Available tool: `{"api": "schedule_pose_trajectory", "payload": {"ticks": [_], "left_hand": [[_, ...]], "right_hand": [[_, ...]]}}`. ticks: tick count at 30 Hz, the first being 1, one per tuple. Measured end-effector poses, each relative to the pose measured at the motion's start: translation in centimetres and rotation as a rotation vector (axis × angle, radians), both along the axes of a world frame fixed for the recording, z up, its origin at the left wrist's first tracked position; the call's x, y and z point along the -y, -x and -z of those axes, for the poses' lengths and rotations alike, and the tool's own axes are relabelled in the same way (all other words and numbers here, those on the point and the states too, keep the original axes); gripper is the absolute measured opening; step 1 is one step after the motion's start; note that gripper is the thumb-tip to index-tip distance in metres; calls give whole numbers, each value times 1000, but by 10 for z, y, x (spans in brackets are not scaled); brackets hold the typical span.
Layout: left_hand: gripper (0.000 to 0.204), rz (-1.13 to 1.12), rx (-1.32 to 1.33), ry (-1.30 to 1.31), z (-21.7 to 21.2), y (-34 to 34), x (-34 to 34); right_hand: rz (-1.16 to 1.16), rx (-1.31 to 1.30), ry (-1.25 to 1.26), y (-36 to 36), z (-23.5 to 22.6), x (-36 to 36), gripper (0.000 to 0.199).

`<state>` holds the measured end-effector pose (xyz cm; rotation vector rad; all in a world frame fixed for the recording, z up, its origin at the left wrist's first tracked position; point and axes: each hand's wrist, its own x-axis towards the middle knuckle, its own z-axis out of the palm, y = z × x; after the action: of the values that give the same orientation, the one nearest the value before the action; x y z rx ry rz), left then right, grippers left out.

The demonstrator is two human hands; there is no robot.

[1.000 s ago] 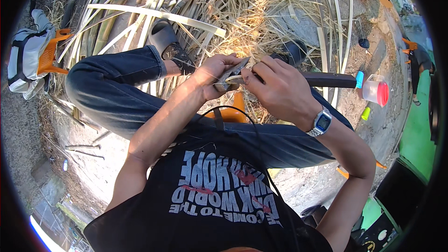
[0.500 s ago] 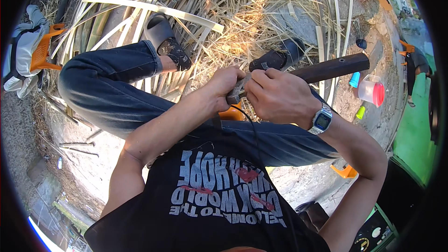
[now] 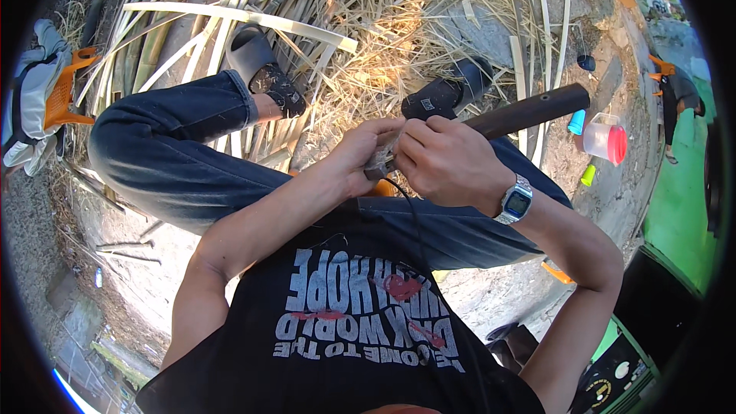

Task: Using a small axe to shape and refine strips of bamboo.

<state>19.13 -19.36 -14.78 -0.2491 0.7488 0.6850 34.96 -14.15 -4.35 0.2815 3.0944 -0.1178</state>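
Over my lap, my left hand (image 3: pixel 364 155) and right hand (image 3: pixel 445 161) both close around a small grey piece (image 3: pixel 379 162), with the dark pipe (image 3: pixel 529 111) just beyond my right knuckles.

Split bamboo strips (image 3: pixel 230 19), pale, long, fanned across upper left ground. Dry straw and shavings (image 3: pixel 383 54), heaped at top centre. Dark slide sandals: one (image 3: pixel 249 50) at upper left among strips, one (image 3: pixel 468 77) at upper centre on straw. Orange plastic basket (image 3: pixel 65 96) with grey-white cloth (image 3: pixel 27 111) at far left edge. Clear container with red lid (image 3: pixel 606 138) at right, on bare ground; blue cap (image 3: pixel 576 121) just beside it, yellow-green piece (image 3: pixel 588 175) below. Green surface (image 3: pixel 678 207) along right edge. Loose sticks (image 3: pixel 126 245) on dirt, lower left.
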Motion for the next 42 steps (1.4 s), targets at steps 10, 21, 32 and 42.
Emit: {"api": "schedule_pose_trajectory", "payload": {"ticks": [10, 21, 32, 42], "left_hand": [[23, 155, -110, -131, 8, 9, 26], [17, 118, -176, -255, 16, 11, 22], [26, -498, 221, -381, 24, 76, -21], [33, -636, 146, -561, 17, 135, -18]], "right_hand": [[304, 134, 101, 27, 1, 29, 26], [299, 105, 349, 27, -56, 5, 41], [1565, -1217, -268, -260, -93, 18, 25], [2151, -12, 224, -198, 405, 209, 90]]}}
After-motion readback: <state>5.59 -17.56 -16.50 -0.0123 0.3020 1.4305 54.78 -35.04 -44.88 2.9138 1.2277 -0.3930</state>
